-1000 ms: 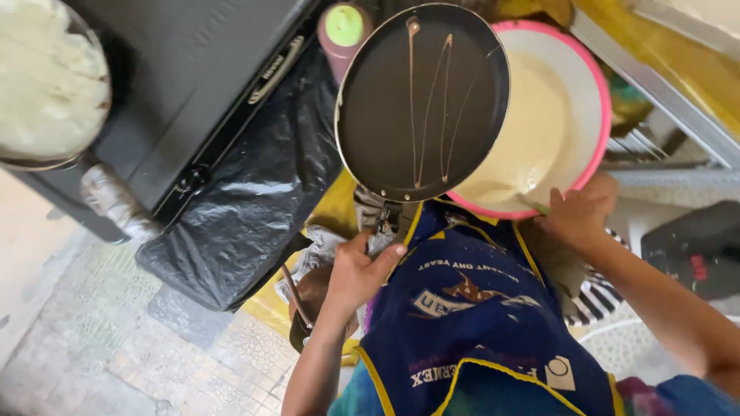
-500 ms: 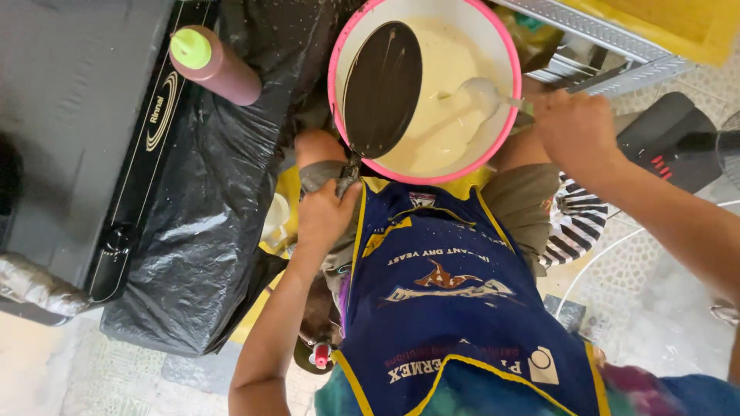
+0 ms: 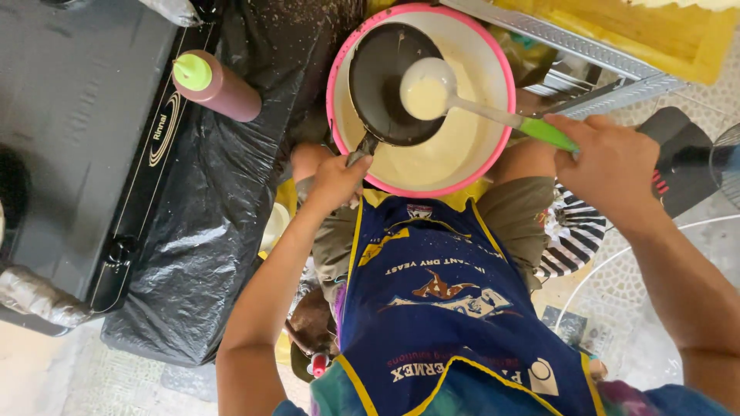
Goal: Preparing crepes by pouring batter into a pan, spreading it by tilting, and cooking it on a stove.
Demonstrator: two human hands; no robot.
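Left hand gripping handle of dark pan, tilted over pink-rimmed bowl of pale batter. Right hand holding green-handled ladle, full, over pan. Brown squeeze bottle lying on black plastic beside stove.

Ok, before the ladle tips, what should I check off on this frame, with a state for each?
1. Left hand has a grip on the pan handle: ok.
2. Black pan held over the pink-rimmed bowl, so drips fall inside: ok.
3. Ladle filled with pale batter, its cup over the pan: ok.
4. Right hand closed on the green ladle handle: ok.
5. Pan surface free of old batter: cannot tell.
6. Squeeze bottle capped, away from the hands: ok.
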